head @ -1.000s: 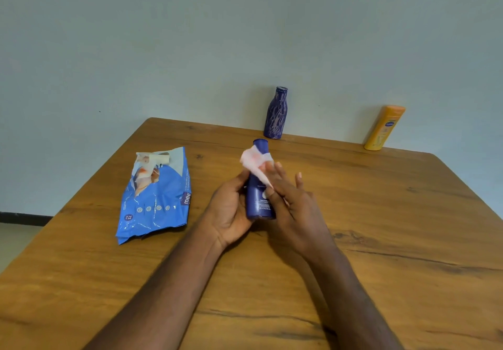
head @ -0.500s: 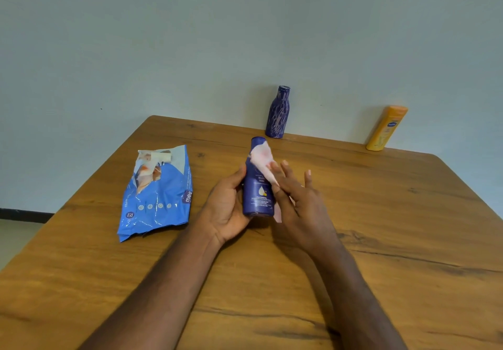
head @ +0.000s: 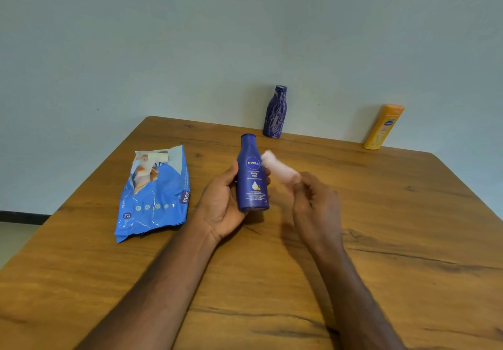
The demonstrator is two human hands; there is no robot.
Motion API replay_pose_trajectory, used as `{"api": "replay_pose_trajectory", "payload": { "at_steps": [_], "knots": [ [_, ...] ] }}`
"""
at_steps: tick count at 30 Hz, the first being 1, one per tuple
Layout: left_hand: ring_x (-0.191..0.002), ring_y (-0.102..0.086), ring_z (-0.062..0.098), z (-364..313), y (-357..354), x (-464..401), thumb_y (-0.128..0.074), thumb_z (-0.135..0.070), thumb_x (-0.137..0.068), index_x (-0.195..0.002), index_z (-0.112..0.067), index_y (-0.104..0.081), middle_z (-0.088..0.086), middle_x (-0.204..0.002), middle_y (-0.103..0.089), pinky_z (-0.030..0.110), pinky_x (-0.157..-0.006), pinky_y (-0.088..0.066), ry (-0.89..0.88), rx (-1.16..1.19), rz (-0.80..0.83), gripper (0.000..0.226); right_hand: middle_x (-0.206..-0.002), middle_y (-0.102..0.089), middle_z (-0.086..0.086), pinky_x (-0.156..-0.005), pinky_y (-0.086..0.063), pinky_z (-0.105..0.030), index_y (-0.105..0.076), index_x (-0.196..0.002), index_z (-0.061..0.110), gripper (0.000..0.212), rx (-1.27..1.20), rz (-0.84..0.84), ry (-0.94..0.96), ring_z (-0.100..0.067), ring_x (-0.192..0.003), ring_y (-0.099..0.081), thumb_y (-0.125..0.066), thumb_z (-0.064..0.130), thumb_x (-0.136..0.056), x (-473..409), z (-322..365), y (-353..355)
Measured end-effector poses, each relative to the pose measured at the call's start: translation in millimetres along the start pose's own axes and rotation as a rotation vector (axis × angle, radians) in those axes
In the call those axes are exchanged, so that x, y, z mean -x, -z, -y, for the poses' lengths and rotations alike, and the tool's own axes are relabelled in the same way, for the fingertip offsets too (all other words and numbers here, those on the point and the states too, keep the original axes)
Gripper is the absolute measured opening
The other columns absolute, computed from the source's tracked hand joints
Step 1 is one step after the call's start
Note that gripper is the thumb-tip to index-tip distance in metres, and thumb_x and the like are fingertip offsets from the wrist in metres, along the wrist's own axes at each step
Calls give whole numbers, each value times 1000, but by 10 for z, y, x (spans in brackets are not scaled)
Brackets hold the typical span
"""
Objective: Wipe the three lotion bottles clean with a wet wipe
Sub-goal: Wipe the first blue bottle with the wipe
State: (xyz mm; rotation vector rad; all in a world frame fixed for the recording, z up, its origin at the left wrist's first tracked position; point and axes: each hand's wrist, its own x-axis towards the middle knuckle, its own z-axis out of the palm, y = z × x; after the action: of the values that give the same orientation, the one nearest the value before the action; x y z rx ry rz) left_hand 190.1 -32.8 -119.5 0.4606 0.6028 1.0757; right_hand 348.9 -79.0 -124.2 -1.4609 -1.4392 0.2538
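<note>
The dark blue lotion bottle (head: pixel 252 173) stood upright above the middle of the wooden table (head: pixel 381 240), cap end up, its label facing the camera. The left hand (head: pixel 223 202) gripped it from the left and behind, thumb on the near left side and fingertips showing past the right side. The label read "NIVEA" in a round badge, "Body Milk" beneath, then a white drop and lines too small to read. Just right of the bottle, the right hand (head: pixel 315 205) pinched a pale pink wet wipe (head: pixel 279 169) in curled fingers; hand and wipe were blurred, and whether the wipe touched the bottle could not be told.

At the table's far edge, against the wall, stood a purple bottle (head: pixel 275 112) with pale streaks, upright, behind the held bottle. Near the far right corner an orange bottle (head: pixel 383 127) leaned against the wall, its small blue oval logo unreadable. Both stood well apart from the hands.

Toward the table's left edge lay a blue pack of wipes (head: pixel 155 197), crumpled, flap peeled open at its far end, showing "mee", "72" and "WIPES".
</note>
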Motion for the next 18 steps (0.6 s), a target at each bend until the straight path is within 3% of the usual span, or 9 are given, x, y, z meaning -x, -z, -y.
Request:
{"api": "replay_pose_trajectory", "payload": {
  "at_steps": [2,4,8,10,12,13,15,18],
  "knots": [
    [-94,-70,28,-22,48,-26,-40,-39,-107,-129,-2,-60,20,-108,-72,42,-74,-63,-6,5,-32,47,-77,-68,2,-55,-36,-28,-68,-93,18,29,153,-137,-108,-13,-62,-56,-43,30,-104,-31,-13,75],
    [-97,-69,28,-45,68,-20,-43,-39,-106,-135,-1,-55,21,-108,-71,42,-73,-63,-17,27,-46,49,-78,-66,2,-53,-33,-25,-67,-93,17,28,200,-183,-158,-5,-63,-54,-44,29,-104,-34,18,147],
    [-99,-65,27,-27,30,-30,-48,-39,-103,-136,-3,-54,20,-110,-66,42,-74,-64,-19,66,-20,50,-65,-59,9,-53,-33,-16,-68,-86,20,22,-90,-123,-135,3,-58,-50,-53,15,-103,11,155,19],
    [-94,-67,25,9,-4,-24,-49,-34,-103,-131,-4,-58,17,-104,-67,42,-83,-60,-1,68,0,43,-82,-72,9,-65,-44,-12,-75,-102,18,19,-191,42,-70,8,-74,-59,-55,16,-102,122,259,-102],
    [-88,-71,26,32,28,-36,-52,-22,-101,-115,-3,-68,18,-96,-70,42,-85,-61,-1,69,26,29,-127,-70,8,-100,-48,-21,-65,-134,25,34,-126,233,22,0,-117,-62,-54,20,-103,260,354,-207],
    [-84,-72,27,28,37,-17,-52,-18,-101,-100,-2,-74,19,-91,-70,42,-80,-63,-3,72,29,27,-144,-59,7,-115,-38,-27,-56,-142,27,41,-61,305,86,-2,-135,-50,-52,21,-103,311,385,-246],
    [-79,-73,29,26,82,-10,-51,-16,-101,-78,-4,-78,19,-86,-69,42,-77,-64,-19,105,50,37,-156,-42,10,-126,-20,-36,-47,-148,27,46,36,399,199,1,-148,-28,-47,22,-102,321,405,-293],
    [-92,-72,26,25,41,25,-50,-18,-101,-104,-5,-74,17,-100,-71,40,-89,-59,-8,45,89,28,-161,-32,14,-127,-13,-45,-40,-153,28,48,94,354,183,1,-151,-18,-42,23,-105,208,322,-308]
  ]
}}
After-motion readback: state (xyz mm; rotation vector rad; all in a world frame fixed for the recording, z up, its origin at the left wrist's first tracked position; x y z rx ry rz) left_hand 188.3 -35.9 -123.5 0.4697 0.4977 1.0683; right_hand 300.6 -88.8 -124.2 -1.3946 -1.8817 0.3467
